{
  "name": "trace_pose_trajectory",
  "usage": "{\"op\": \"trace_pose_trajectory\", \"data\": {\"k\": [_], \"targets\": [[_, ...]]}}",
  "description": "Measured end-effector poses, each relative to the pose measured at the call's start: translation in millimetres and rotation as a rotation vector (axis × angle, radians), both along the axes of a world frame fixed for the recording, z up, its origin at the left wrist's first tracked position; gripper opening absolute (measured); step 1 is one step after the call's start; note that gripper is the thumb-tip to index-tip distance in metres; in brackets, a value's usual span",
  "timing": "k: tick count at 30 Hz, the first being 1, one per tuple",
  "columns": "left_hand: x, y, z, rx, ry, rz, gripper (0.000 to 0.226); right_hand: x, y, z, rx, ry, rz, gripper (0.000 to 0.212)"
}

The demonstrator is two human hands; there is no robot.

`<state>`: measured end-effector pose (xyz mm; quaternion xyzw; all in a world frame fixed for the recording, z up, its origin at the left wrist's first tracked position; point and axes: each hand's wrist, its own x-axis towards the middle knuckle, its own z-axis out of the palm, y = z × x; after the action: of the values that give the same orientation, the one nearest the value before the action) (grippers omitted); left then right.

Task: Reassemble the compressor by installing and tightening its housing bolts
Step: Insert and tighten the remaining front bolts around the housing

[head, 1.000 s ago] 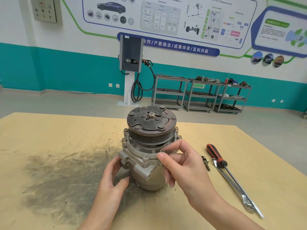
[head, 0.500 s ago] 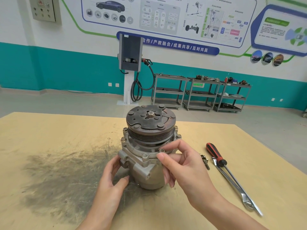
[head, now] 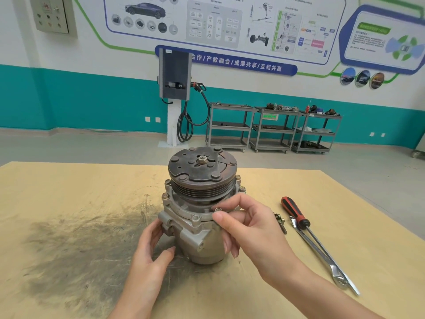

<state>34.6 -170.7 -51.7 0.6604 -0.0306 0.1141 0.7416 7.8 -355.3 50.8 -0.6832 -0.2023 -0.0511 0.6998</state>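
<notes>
The compressor [head: 200,240] stands upright on the wooden table [head: 69,192], its rusty pulley [head: 202,171] on top. Several housing bolts stick up around the flange; one bolt head [head: 166,195] shows at the left. My right hand [head: 250,229] pinches a bolt [head: 217,210] at the flange's front right between thumb and forefinger. My left hand [head: 150,249] grips the lower left side of the compressor body, thumb against its base.
To the right of the compressor lie a loose bolt [head: 281,223], a red-and-black screwdriver [head: 299,217] and a wrench [head: 322,254], pointing toward the table's near right edge. A dark greasy stain [head: 80,245] covers the table at the left. Metal carts [head: 271,127] stand far back.
My right hand's fingers have shifted slightly on the bolt at the flange. The left hand and compressor stay in place.
</notes>
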Motion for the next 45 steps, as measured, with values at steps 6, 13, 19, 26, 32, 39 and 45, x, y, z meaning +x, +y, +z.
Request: {"op": "trace_pose_trajectory", "data": {"k": [6,13,19,26,32,39,45], "targets": [[0.1,-0.1,0.0,-0.01,-0.001,-0.002,0.063,1.7,-1.1,0.0,-0.013,0.002,-0.05,0.013],[2.3,0.7,-1.9,-0.012,0.017,-0.007,0.064,-2.0,-1.9,0.2,-0.026,-0.038,-0.018,0.014],[3.6,1.9,-4.1,-0.016,0.016,-0.006,0.065,-1.0,0.8,2.8,-0.02,-0.045,-0.054,0.011],[3.8,2.3,-5.6,-0.004,0.0,-0.012,0.065,-2.3,-0.3,1.8,-0.08,-0.087,-0.093,0.008],[3.0,1.9,-5.6,0.009,-0.007,-0.019,0.064,-4.5,-2.0,-1.2,-0.13,-0.09,-0.059,0.015],[4.2,0.6,-4.8,-0.001,-0.022,-0.007,0.065,-0.5,2.1,-2.1,-0.084,-0.075,-0.091,0.016],[4.5,0.9,-5.7,-0.004,-0.017,-0.008,0.065,-3.2,2.6,1.5,-0.103,-0.074,-0.072,0.006]]}}
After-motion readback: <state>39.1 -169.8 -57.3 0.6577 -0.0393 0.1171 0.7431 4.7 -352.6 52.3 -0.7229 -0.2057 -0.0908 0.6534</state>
